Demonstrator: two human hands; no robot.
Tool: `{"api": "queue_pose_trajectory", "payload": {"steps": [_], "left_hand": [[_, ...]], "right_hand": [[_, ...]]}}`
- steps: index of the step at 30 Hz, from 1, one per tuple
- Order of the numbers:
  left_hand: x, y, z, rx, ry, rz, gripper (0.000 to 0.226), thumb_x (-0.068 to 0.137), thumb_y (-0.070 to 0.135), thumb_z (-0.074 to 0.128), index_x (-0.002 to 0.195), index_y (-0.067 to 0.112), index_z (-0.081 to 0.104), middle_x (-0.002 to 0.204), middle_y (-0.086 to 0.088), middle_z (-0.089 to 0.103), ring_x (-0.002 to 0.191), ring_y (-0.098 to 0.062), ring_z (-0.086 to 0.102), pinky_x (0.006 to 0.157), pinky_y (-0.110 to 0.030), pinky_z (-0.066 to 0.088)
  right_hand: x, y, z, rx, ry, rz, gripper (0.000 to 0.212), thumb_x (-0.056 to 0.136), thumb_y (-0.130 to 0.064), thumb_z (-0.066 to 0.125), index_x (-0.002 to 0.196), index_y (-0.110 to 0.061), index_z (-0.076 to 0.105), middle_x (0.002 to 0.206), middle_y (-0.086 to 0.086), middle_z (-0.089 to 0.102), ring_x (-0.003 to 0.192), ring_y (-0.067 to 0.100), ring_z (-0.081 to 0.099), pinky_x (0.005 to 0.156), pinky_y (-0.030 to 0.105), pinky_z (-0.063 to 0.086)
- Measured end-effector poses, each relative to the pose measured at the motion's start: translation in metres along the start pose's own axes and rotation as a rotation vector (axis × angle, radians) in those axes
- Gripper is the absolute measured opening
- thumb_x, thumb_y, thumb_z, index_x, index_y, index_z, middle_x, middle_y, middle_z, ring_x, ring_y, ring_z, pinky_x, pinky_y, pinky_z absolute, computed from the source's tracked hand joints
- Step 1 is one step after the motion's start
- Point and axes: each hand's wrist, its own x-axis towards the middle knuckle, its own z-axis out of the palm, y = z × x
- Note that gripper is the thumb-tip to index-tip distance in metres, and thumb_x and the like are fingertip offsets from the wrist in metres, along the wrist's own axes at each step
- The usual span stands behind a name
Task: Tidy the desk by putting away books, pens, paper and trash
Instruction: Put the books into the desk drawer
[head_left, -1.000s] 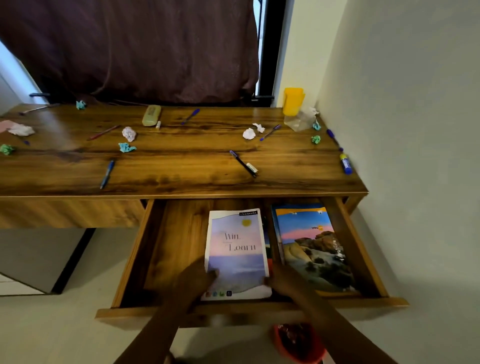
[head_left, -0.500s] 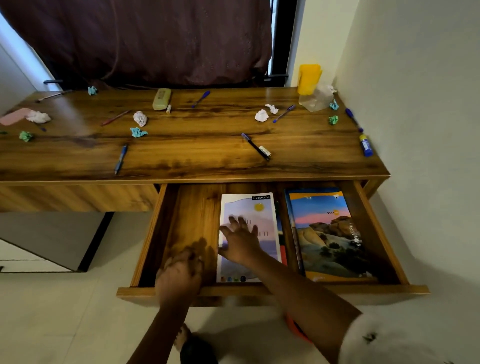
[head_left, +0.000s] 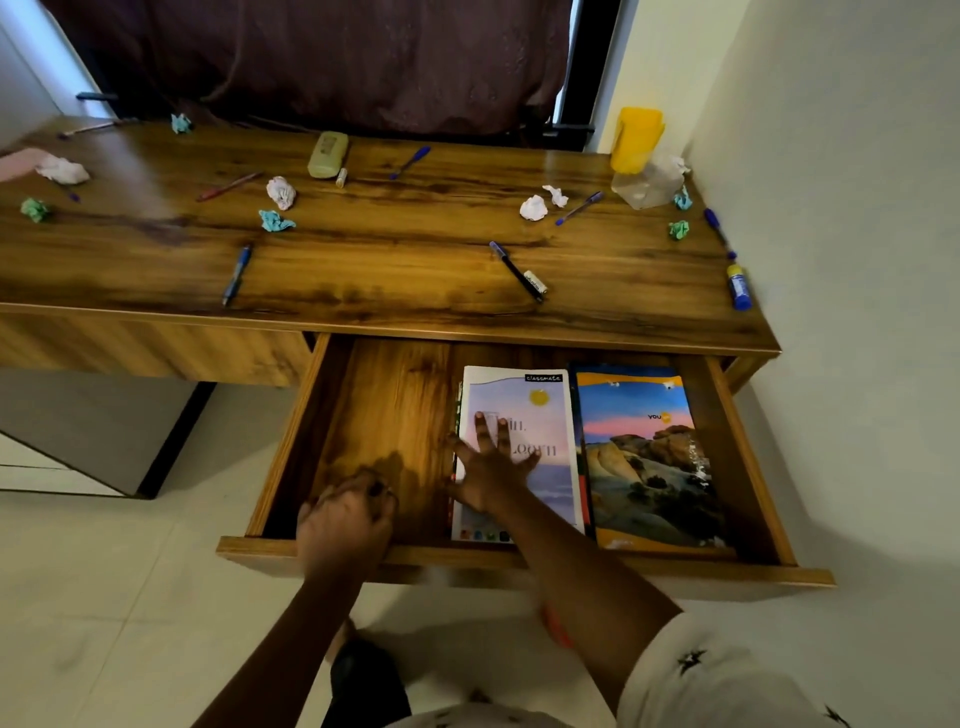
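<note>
Books: pale book (head_left: 540, 415) and sunset-cover book (head_left: 649, 467) lie side by side in open drawer (head_left: 675, 569) under bench (head_left: 389, 270) | right hand (head_left: 491, 467): fingers spread flat on pale book | left hand (head_left: 345, 525): fingers curled over drawer's front rim | pens (head_left: 236, 273), crumpled paper (head_left: 280, 192) scattered on bench

Glossy brown wood-grain tabletop (head_left: 415, 270) and wooden drawer (head_left: 389, 405); matt crumpled white paper ball (head_left: 533, 208) at one o'clock; pale notebook (head_left: 556, 488) with a shiny cover.
</note>
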Motion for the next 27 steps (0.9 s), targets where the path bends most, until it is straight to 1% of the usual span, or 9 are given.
{"api": "queue_pose_trajectory", "payload": {"steps": [6,10,14,16,18,20,22,24,27], "left_hand": [[-0.002,0.002,-0.003,-0.006,0.007,0.005,0.033,0.094,0.047,0.039,0.120,0.031,0.052,0.112,0.000,0.061,0.109,-0.017,0.055,0.103,-0.039,0.033],[-0.003,0.003,-0.004,-0.014,0.018,0.010,0.033,0.094,0.046,0.041,0.120,0.030,0.053,0.112,-0.001,0.061,0.108,-0.018,0.055,0.102,-0.038,0.033],[-0.002,0.000,0.000,-0.009,0.039,0.046,0.038,0.094,0.049,0.038,0.120,0.028,0.055,0.112,-0.004,0.062,0.109,-0.019,0.055,0.104,-0.039,0.032],[0.000,-0.003,0.004,-0.017,0.083,0.090,0.050,0.092,0.054,0.028,0.118,0.023,0.058,0.107,-0.007,0.065,0.106,-0.022,0.057,0.102,-0.042,0.033],[-0.001,-0.003,0.010,0.013,0.145,0.180,0.058,0.090,0.054,0.023,0.112,0.018,0.062,0.100,-0.009,0.068,0.100,-0.026,0.060,0.098,-0.045,0.037],[-0.008,0.002,0.018,0.037,0.221,0.290,0.055,0.092,0.051,0.027,0.105,0.013,0.064,0.095,-0.011,0.069,0.092,-0.029,0.064,0.093,-0.047,0.041],[-0.020,0.010,0.029,0.069,0.310,0.420,0.049,0.094,0.047,0.035,0.100,0.010,0.067,0.094,-0.012,0.070,0.089,-0.029,0.065,0.094,-0.047,0.039],[-0.026,0.011,0.040,0.082,0.430,0.537,0.040,0.093,0.041,0.048,0.100,0.009,0.070,0.097,-0.010,0.070,0.092,-0.029,0.065,0.099,-0.049,0.038],[-0.021,0.010,0.042,0.084,0.497,0.561,0.037,0.090,0.040,0.052,0.105,0.011,0.070,0.106,-0.007,0.070,0.100,-0.025,0.064,0.104,-0.053,0.034]], "right_hand": [[-0.005,0.015,0.002,-0.039,-0.011,-0.014,0.078,0.083,-0.074,0.036,0.144,-0.049,-0.005,0.153,-0.004,-0.030,0.140,0.032,-0.027,0.101,0.075,-0.004],[-0.007,0.026,0.000,-0.019,-0.051,-0.029,0.080,0.084,-0.074,0.032,0.144,-0.046,-0.013,0.152,-0.003,-0.034,0.139,0.033,-0.029,0.103,0.074,-0.006],[-0.035,0.023,-0.016,0.133,0.021,-0.089,0.079,0.089,-0.066,0.032,0.145,-0.039,-0.017,0.156,-0.001,-0.022,0.143,0.029,-0.020,0.110,0.066,0.000],[-0.061,0.025,-0.021,0.129,0.081,-0.102,0.075,0.091,-0.063,0.031,0.148,-0.035,-0.010,0.159,-0.001,-0.007,0.146,0.024,-0.008,0.113,0.059,0.004],[-0.092,0.030,-0.015,0.053,0.180,-0.102,0.072,0.090,-0.067,0.014,0.150,-0.027,0.010,0.158,0.002,0.016,0.146,0.023,0.013,0.112,0.059,0.013],[-0.118,0.034,-0.005,-0.020,0.311,-0.068,0.076,0.092,-0.063,0.001,0.139,-0.020,0.044,0.141,0.006,0.049,0.132,0.024,0.045,0.102,0.060,0.034],[-0.131,0.037,0.005,-0.046,0.408,-0.024,0.071,0.096,-0.055,0.004,0.127,-0.019,0.057,0.127,0.006,0.062,0.119,0.023,0.058,0.091,0.057,0.047],[-0.134,0.035,0.010,-0.080,0.493,-0.033,0.060,0.096,-0.052,0.016,0.129,-0.018,0.053,0.129,0.007,0.060,0.122,0.024,0.055,0.097,0.056,0.045],[-0.127,0.038,0.016,-0.144,0.600,-0.078,0.056,0.094,-0.050,0.026,0.136,-0.017,0.041,0.136,0.006,0.054,0.128,0.025,0.049,0.110,0.053,0.023]]}}
